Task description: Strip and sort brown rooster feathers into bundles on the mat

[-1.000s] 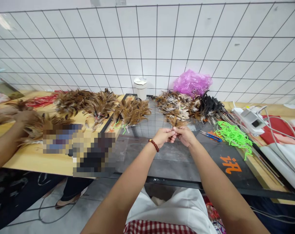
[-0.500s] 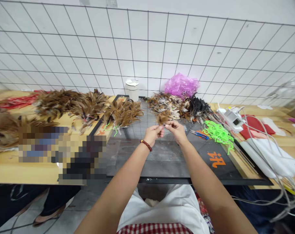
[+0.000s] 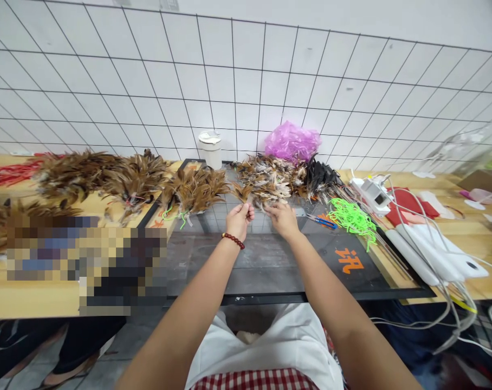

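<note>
My left hand (image 3: 238,222), with a dark red bead bracelet on the wrist, pinches a small bunch of brown feathers (image 3: 241,191) by its lower end. The feather tips fan out upward, away from me. To the right, my right hand (image 3: 283,219) lies low over the dark glass board with its fingers apart. Its fingertips touch or nearly touch the near edge of a pile of mixed brown and cream feathers (image 3: 274,179). Whether a feather lies under those fingertips I cannot tell. Left of my hands rests a bundle of brown feathers (image 3: 197,189) with green ties.
Blue-handled snips (image 3: 324,220) and a heap of green cords (image 3: 354,219) lie to the right, near black feathers (image 3: 321,179). Behind stand a white lidded cup (image 3: 211,149) and a pink plastic bag (image 3: 292,142). White cables (image 3: 437,238) trail at far right. More feather bundles (image 3: 81,173) lie left.
My hands have parted. The left keeps the feather bunch upright, while the right has let go of it and moved to the mixed pile's near edge. The view has shifted slightly right.
</note>
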{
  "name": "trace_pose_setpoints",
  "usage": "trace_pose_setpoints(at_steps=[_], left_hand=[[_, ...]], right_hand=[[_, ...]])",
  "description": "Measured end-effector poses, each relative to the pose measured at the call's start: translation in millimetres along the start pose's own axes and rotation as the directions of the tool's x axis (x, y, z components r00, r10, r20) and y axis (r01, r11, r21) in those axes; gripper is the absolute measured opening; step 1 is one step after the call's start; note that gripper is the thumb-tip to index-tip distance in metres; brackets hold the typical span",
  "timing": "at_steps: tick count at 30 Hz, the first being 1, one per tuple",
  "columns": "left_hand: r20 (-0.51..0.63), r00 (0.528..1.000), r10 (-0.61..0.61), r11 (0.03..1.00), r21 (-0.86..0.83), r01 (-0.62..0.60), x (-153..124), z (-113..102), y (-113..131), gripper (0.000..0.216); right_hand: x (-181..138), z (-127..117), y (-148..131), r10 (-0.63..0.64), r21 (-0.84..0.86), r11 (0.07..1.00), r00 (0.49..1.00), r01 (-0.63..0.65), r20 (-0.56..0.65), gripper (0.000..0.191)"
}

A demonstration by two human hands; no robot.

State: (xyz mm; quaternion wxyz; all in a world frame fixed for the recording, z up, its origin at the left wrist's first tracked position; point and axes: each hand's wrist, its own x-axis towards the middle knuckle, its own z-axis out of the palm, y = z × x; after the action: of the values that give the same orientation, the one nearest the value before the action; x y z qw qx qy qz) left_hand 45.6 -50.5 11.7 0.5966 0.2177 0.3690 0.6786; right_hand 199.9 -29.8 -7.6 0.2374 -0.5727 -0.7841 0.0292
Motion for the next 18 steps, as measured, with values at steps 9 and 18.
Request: trace_pose_setpoints(at_steps=[9,18], left_hand=[[-0.027,1.000,-0.001,0.999,-0.033,0.000,0,-2,3,0.013],[-0.139,0.989,0.046,0.997,-0.062,-0.055,0,0,7,0.015]], right_hand=[[-4,-7,-3,0.075,0.109,0.993,0.973,-0.052,-0.219,0.033],[-5,-20,-3,-0.001,0.109,0.994,0.986,0.019,-0.166,0.029]])
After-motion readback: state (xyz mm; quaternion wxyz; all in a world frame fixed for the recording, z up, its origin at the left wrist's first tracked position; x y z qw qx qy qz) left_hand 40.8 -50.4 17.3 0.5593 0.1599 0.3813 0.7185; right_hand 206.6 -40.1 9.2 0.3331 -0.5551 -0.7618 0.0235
